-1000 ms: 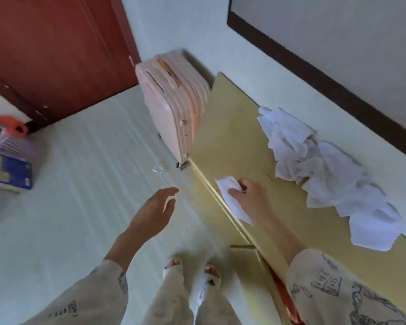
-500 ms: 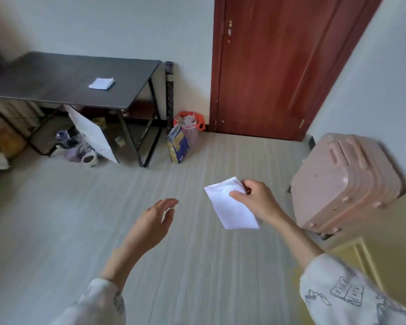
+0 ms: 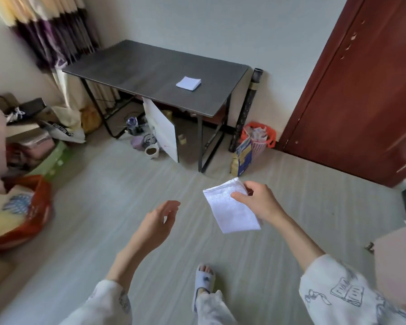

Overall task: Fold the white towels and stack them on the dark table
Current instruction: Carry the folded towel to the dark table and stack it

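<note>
My right hand pinches a folded white towel by its upper right corner, holding it out over the grey floor. My left hand hangs in the air to the left of the towel, fingers apart and holding nothing. Across the room stands the dark table with a small stack of folded white towels near its right end. The pile of unfolded towels is out of sight.
Under the dark table lean a white board and some small pots. A red basket and a blue-yellow bag sit by the brown door. Bags and boxes crowd the left. My slippered foot is on the floor below.
I have turned away from the yellow table with the towel pile and now face the dark table, which has drawn nearer. The folded towel stays in my right hand.
</note>
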The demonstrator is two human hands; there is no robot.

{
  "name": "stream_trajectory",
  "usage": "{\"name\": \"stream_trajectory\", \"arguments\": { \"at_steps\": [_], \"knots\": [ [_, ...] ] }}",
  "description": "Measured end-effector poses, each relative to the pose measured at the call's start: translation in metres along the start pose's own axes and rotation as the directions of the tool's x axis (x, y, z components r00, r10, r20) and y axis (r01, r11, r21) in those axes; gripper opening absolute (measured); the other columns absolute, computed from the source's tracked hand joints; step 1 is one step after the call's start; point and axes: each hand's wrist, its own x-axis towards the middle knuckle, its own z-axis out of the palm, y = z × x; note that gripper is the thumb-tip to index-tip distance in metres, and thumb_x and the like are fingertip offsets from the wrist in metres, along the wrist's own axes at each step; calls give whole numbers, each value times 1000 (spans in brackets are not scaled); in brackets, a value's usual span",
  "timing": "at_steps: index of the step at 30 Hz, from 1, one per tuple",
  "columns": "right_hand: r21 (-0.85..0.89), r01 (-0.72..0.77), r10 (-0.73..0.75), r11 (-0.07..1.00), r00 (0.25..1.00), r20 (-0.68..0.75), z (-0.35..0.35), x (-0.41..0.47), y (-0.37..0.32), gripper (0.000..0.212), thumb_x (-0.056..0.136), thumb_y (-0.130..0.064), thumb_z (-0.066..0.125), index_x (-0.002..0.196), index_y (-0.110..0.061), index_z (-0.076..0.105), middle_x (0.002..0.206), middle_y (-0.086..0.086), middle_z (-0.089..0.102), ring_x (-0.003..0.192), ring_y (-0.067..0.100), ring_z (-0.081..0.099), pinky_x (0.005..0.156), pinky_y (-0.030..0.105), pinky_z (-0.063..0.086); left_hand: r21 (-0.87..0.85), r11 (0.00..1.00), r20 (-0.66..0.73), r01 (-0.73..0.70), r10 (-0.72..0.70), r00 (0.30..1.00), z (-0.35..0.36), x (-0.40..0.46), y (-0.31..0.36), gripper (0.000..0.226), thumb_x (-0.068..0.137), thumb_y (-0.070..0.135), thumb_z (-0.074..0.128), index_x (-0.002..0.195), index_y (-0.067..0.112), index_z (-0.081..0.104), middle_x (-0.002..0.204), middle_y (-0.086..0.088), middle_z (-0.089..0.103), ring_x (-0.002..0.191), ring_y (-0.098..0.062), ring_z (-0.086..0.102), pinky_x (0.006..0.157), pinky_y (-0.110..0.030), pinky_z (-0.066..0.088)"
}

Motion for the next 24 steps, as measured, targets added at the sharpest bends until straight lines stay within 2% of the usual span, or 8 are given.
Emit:
{"name": "stream_trajectory", "arguments": {
  "at_steps": [2,6,9,11,14,19,22,24],
  "knots": [
    [-9,22,-22,1000,1000,20,6,48,-10,28,82,-22,67,74,1,52,65,1,48,60,14,39,56,28,30,-20,999,9,33,-33,999,-8,42,-11,26,94,10,44,116,13,59,107,0,66,101,-16,62,83,-20,43],
    [-17,78,-77,997,995,63,9,144,-41,29,82,-19,66,63,-12,45,59,-4,41,55,11,34,53,24,26,-38,997,5,67,-67,998,-35,131,-19,25,95,13,43,115,15,59,104,6,64,101,-16,62,81,-22,43],
    [-43,102,-98,994,992,75,10,210,-68,25,81,-21,66,67,-8,50,61,-3,42,57,12,36,56,27,28,-32,998,16,61,-61,998,-56,195,-22,25,95,15,44,115,15,59,100,10,61,97,-15,62,80,-20,42],
    [-57,108,-103,992,991,84,10,252,-85,24,81,-23,65,64,-14,51,60,-6,43,57,10,38,56,27,29,-47,996,1,69,-69,998,-70,239,-26,24,95,14,45,113,16,60,98,11,60,94,-14,61,78,-17,40],
    [-97,128,-116,987,986,120,14,310,-105,33,81,-24,65,57,-24,42,56,-10,41,55,7,37,54,22,28,-71,993,12,89,-89,996,-83,298,-39,23,95,17,46,113,19,60,99,11,62,95,-13,61,79,-20,42],
    [-124,132,-107,983,976,191,27,411,-130,27,81,-25,66,62,-17,48,58,-10,43,53,5,36,49,14,30,-93,995,62,44,-38,997,-99,405,-67,28,92,16,52,120,18,54,113,8,56,106,-14,57,87,-22,42],
    [-130,133,-99,983,966,240,37,476,-144,31,80,-26,67,69,-3,48,61,-3,39,56,9,32,52,20,25,-122,991,119,-48,63,991,-112,481,-81,46,88,25,60,131,21,44,126,10,45,116,-6,43,94,-18,32],
    [-135,109,-71,985,963,261,41,513,-153,33,80,-26,67,73,0,48,64,0,37,58,12,31,55,25,23,-127,988,196,-88,112,974,-121,528,-83,56,86,29,63,136,23,38,129,12,41,118,-1,36,96,-13,26]
  ]
}}
